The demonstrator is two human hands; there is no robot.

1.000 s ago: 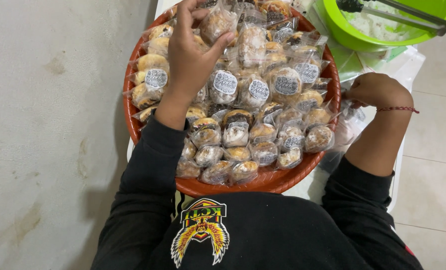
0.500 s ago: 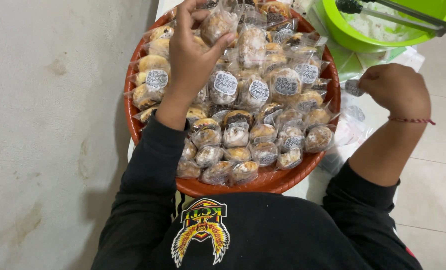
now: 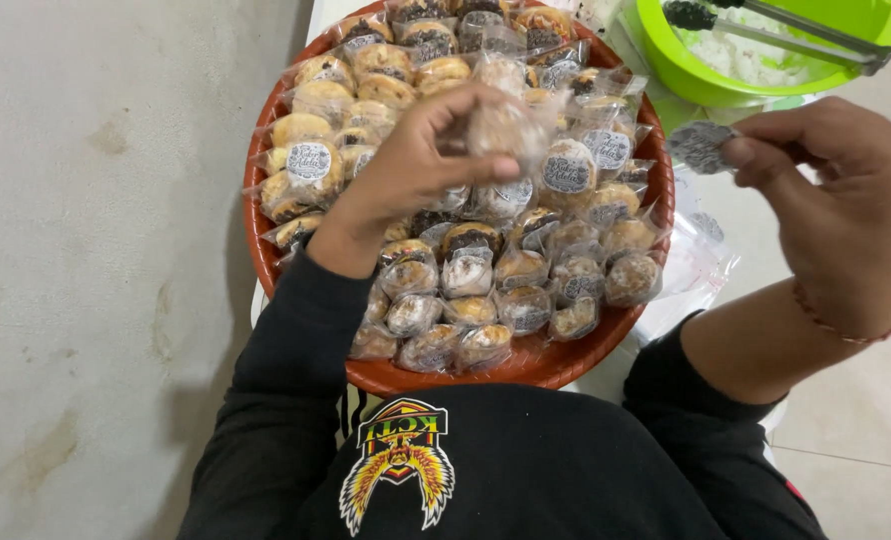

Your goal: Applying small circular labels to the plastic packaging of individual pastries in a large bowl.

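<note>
Labelling step, as I read it. My left hand (image 3: 416, 165) pinches a wrapped pastry (image 3: 506, 125) above the tray (image 3: 526, 365), near its centre. At 3 o'clock of it, my right hand (image 3: 846, 215), fingers curled, nips a round sticker (image 3: 701, 145). Next, I judge, sticker must meet wrapper squarely, pressed flat.
</note>
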